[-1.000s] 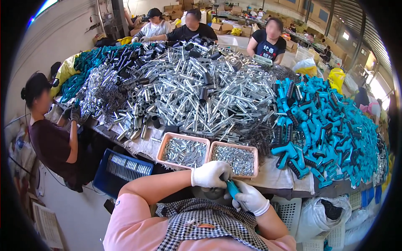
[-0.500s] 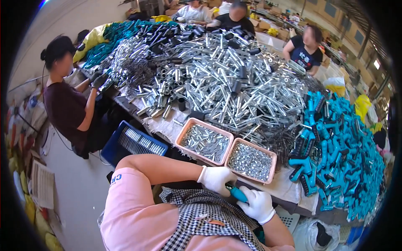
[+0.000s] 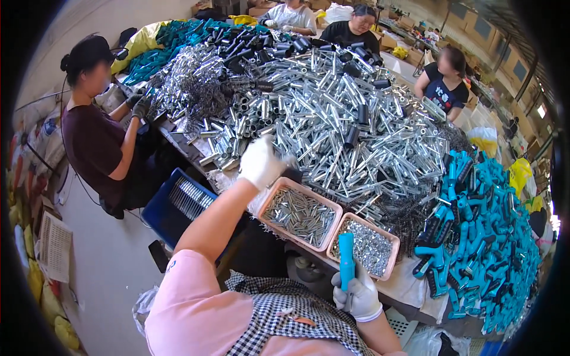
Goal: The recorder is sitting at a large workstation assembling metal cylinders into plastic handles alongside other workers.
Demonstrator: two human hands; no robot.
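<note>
Across the frame's middle, a heap of silver tubes (image 3: 368,127) lies loose, as does the pile of teal parts (image 3: 481,237) at right; plenty appears left. The left hand (image 3: 261,163), above centre-left, is at the heap's near edge, its finger grip too blurred to tell. The right hand (image 3: 360,292), lower centre, closes around one upright teal handle (image 3: 346,252), whose completeness cannot be told.

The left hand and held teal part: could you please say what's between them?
In the head view, the pin tray lies between left hand and held part.
</note>
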